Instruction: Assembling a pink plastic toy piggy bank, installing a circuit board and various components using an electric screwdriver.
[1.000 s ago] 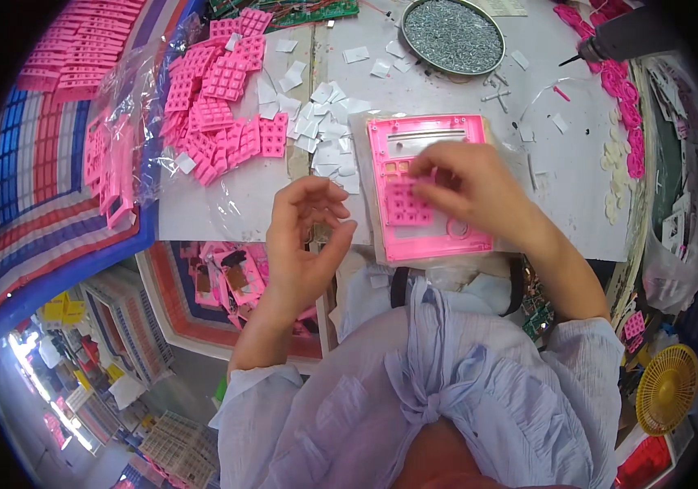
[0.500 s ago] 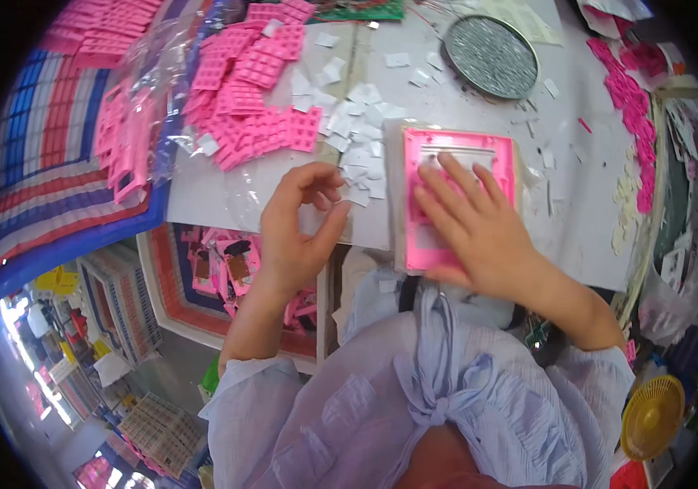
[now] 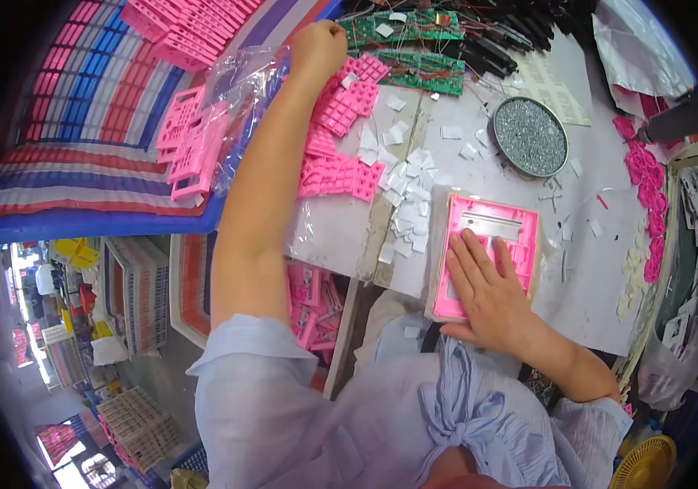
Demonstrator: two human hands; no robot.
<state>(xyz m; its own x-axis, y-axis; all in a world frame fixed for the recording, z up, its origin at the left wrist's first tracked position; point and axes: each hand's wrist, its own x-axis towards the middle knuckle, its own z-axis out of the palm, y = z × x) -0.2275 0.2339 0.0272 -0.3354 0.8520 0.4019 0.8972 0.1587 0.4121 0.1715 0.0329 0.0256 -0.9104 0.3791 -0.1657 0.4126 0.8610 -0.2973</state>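
My left arm stretches far across the table, and my left hand (image 3: 319, 53) is beside the green circuit boards (image 3: 402, 28), past the heap of pink rubber keypads (image 3: 341, 175). Its fingers are curled in, and what they hold, if anything, is hidden. Flat on a pink plastic casing (image 3: 452, 285) rests my right hand (image 3: 487, 300), fingers stretched out. The casing lies open side up on a pale pad (image 3: 438, 244) near the table's front edge. Metal strips (image 3: 491, 222) show in its far part; the hand covers much of its middle.
Small white squares (image 3: 410, 204) lie scattered left of the casing. A round dish of tiny metal screws (image 3: 530, 137) stands beyond it. Pink casings (image 3: 194, 147) lie in a striped, blue-edged bin at left, with clear plastic film (image 3: 247, 69). Pink pieces (image 3: 649, 196) line the right side.
My left hand has moved from beside the white squares, away and to the left, to the circuit boards. The view has shifted; my right hand stays on the casing.
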